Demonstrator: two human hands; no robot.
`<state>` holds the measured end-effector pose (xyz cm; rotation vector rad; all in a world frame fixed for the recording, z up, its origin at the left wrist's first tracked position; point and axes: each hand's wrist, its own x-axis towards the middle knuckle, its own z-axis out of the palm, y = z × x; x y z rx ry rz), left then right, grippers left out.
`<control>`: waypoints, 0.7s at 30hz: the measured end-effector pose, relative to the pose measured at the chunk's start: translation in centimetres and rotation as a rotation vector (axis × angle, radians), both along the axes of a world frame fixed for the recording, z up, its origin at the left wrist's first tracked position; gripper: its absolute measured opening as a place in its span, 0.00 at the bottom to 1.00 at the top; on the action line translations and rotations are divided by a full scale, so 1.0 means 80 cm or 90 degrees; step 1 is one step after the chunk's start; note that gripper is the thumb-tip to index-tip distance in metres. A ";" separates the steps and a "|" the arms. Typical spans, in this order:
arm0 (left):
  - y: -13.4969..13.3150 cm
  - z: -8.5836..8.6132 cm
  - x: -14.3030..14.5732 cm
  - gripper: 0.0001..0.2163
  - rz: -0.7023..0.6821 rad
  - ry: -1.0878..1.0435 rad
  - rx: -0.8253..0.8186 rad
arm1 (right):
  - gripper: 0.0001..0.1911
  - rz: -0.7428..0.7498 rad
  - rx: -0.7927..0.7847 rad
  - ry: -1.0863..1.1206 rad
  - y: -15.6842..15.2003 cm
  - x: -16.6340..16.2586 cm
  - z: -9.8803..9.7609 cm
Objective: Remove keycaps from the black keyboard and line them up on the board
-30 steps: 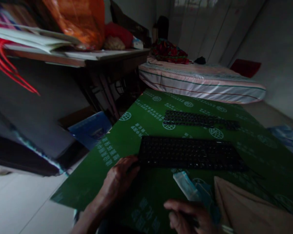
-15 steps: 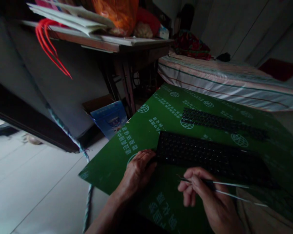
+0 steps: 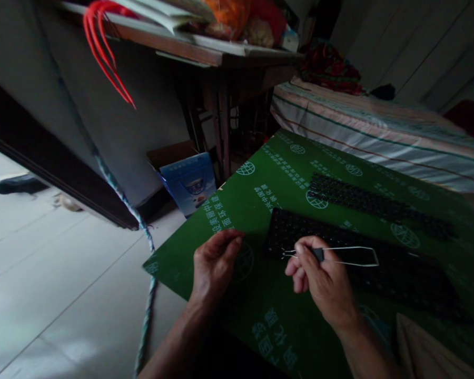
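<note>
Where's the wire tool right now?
Head view, centre-right: the wire tool is pinched in the right hand, its loop over the left end of the nearer black keyboard on the green mat.

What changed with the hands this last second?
The right hand rose with a wire tool, its tips now at the near keyboard's left end. The left hand came off that keyboard's corner onto the green mat. The far keyboard and near one stayed put.

Dim room, pale tiled floor (image 3: 43,284), wooden table (image 3: 205,53) left, grey wall (image 3: 161,118), striped mattress (image 3: 379,138) behind
</note>
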<state>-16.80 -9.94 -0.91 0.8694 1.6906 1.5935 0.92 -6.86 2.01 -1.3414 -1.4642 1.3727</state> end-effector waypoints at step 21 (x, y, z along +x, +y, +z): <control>0.005 0.006 -0.012 0.08 0.072 -0.248 0.066 | 0.16 0.089 0.029 -0.104 0.015 -0.016 -0.014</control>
